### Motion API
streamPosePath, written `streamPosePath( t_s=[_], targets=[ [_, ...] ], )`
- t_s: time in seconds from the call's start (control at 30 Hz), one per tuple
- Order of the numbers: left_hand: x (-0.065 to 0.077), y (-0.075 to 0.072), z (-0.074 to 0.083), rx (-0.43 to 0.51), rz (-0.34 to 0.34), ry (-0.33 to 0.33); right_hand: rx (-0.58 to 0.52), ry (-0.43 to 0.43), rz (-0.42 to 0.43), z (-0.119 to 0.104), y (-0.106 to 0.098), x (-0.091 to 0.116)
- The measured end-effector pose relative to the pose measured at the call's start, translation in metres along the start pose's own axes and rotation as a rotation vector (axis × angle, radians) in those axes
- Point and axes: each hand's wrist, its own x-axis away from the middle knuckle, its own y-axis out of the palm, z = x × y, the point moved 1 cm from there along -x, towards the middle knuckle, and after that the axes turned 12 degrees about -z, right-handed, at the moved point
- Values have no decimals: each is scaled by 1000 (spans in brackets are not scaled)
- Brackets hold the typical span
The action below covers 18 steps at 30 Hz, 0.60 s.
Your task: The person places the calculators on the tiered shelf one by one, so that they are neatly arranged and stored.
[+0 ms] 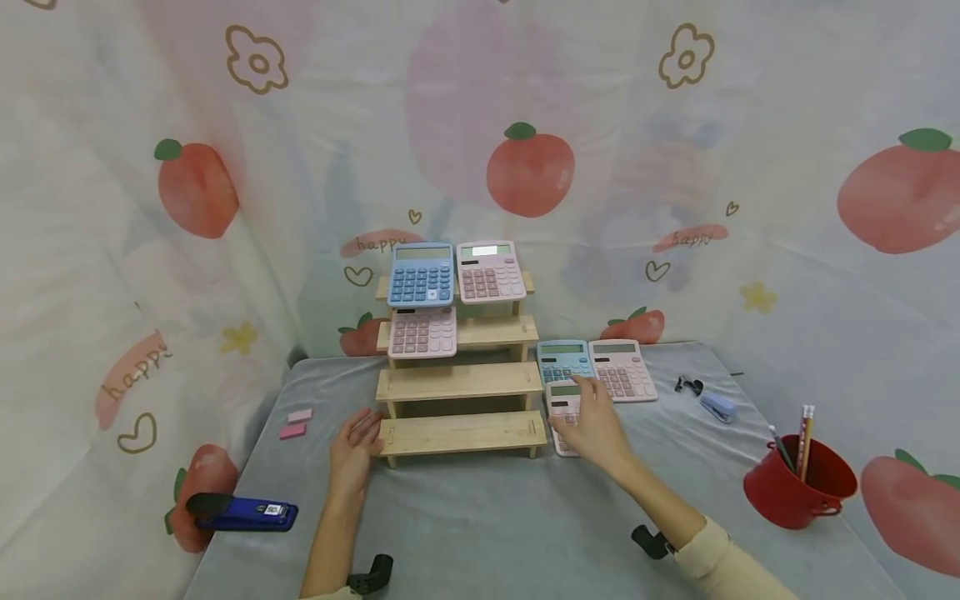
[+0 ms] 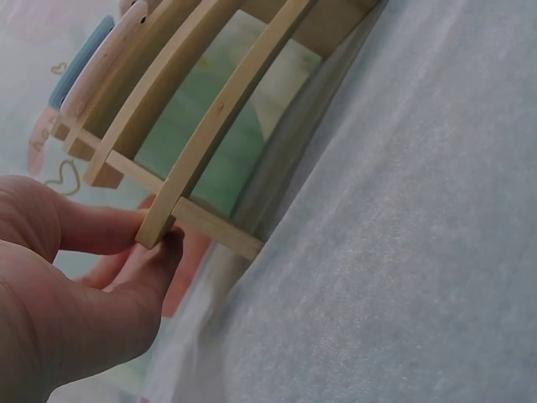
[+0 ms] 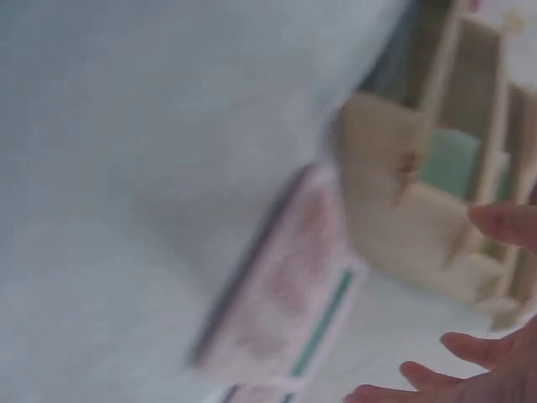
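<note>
A tiered wooden display stand [image 1: 461, 433] stands mid-table. My left hand [image 1: 355, 446] pinches the left end of its lowest board between thumb and fingers, plain in the left wrist view. My right hand [image 1: 595, 423] hovers at the stand's right side with fingers spread, over a pink calculator [image 3: 281, 285] that it partly hides in the head view. Behind that lie a blue calculator [image 1: 564, 357] and another pink calculator [image 1: 624, 371]. On the stand, a larger blue calculator [image 1: 422, 275] and a pink one [image 1: 491, 272] lean on the top tier; one more pink calculator [image 1: 423, 333] leans below.
A red bucket [image 1: 787, 492] with pencils stands at the right. Near it lie a light blue stapler [image 1: 718, 407] and a small black object [image 1: 689, 385]. On the left are a dark blue stapler [image 1: 243, 512] and two pink blocks [image 1: 293, 431]. A printed curtain hangs behind.
</note>
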Motion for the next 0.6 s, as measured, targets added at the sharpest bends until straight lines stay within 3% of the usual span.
streamPosePath(
  t_s=[0.23,0.37,0.6],
  targets=[
    [-1,-1,0,-4,0,-3,57,72,-102,43,18,7],
    [0,-1,1,-4,5,1,80,87,-146,47,28,7],
    [-1,0,1,7,11,8,137,119,-113,40,35,2]
  ],
)
